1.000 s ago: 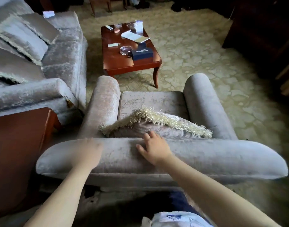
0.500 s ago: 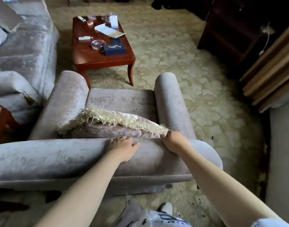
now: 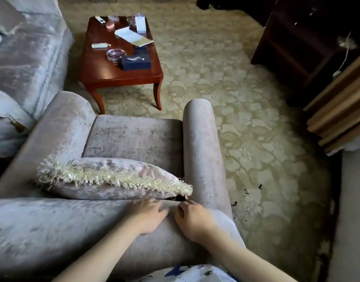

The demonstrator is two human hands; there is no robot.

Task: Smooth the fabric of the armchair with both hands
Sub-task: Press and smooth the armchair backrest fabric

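Note:
The grey velvet armchair (image 3: 134, 139) is seen from behind its padded backrest top, which fills the lower left. My left hand (image 3: 148, 215) lies flat on the right part of that top, fingers spread and pointing right. My right hand (image 3: 192, 219) rests beside it at the corner where the backrest meets the right armrest (image 3: 201, 151), its fingers curled down onto the fabric. The two hands nearly touch. A fringed cushion (image 3: 114, 178) leans on the seat just in front of them. Neither hand holds anything.
A red-brown coffee table (image 3: 105, 74) with papers, a glass ashtray and a blue tissue box stands beyond the chair. A matching sofa (image 3: 26, 58) is at the left. Dark cabinets (image 3: 297, 43) and curtain folds (image 3: 342, 110) stand right, over patterned carpet.
Both hands slid right along the backrest top. My left hand came from the far left to the right end, and the right hand reached the corner, then closed in beside the left. The view shifted right.

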